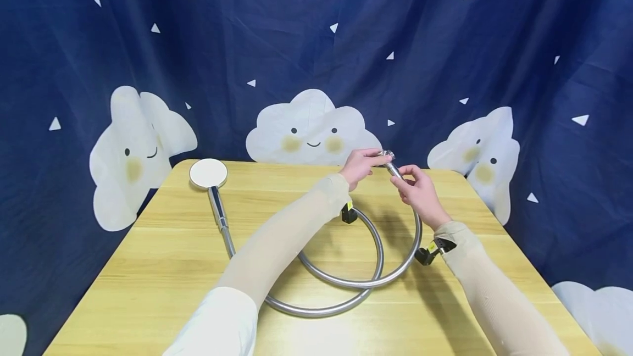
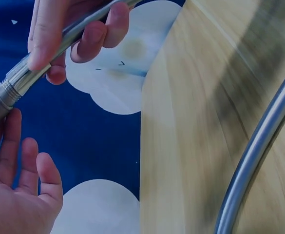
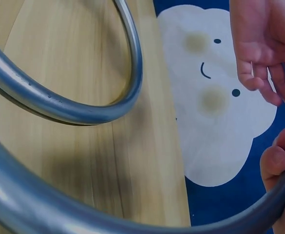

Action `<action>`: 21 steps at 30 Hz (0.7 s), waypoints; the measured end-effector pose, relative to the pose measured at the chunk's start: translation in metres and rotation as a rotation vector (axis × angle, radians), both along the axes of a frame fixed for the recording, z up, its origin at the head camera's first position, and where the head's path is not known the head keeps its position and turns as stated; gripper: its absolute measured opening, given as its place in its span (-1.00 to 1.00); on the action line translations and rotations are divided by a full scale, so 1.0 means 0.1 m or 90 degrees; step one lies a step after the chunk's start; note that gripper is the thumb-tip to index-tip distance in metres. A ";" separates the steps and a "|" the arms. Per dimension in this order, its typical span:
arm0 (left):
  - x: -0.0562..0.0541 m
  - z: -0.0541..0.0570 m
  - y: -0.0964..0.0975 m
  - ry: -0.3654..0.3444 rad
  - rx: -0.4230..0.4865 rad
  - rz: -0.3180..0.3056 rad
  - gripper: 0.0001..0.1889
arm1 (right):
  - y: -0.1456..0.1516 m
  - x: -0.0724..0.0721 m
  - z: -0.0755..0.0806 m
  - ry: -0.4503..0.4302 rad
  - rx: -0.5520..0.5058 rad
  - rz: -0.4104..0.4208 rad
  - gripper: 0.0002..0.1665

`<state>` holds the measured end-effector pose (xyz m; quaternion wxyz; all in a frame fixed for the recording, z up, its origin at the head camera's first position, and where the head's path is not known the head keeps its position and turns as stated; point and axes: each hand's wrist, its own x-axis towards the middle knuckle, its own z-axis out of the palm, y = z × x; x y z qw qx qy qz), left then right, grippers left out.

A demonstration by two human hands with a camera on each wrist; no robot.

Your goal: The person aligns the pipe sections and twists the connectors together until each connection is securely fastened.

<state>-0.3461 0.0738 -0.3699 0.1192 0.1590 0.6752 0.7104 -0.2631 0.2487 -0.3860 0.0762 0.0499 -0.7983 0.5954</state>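
Above the far side of the table, my left hand (image 1: 360,165) pinches a small chrome fitting (image 1: 387,154) between thumb and fingers. The fitting sits at the end of a grey metal shower hose (image 1: 341,307). Close beside it, my right hand (image 1: 419,191) grips the hose end just below the fitting, at the silver connector (image 2: 23,78). In the left wrist view, the fitting and connector meet in line, and part of the fitting is cut off by the frame edge. The hose loops down onto the table and runs left to a round white-faced shower head (image 1: 209,173).
The wooden table (image 1: 163,268) carries the hose loops and, at far left, the shower head with its chrome handle (image 1: 217,207). A dark blue curtain (image 1: 296,59) with white clouds hangs behind it. Black wrist cameras sit under both forearms.
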 end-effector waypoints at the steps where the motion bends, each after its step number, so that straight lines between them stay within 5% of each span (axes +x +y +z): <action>1: 0.00 0.01 -0.01 0.002 -0.004 -0.002 -0.61 | 0.00 0.00 0.00 0.003 0.004 0.005 -0.62; 11: -0.03 0.01 -0.02 0.019 -0.034 -0.010 -0.48 | 0.00 0.02 -0.01 0.002 -0.020 -0.003 -0.66; 21: -0.01 0.05 -0.05 0.052 -0.069 -0.025 -0.70 | -0.01 0.00 0.01 -0.010 0.028 0.006 -0.58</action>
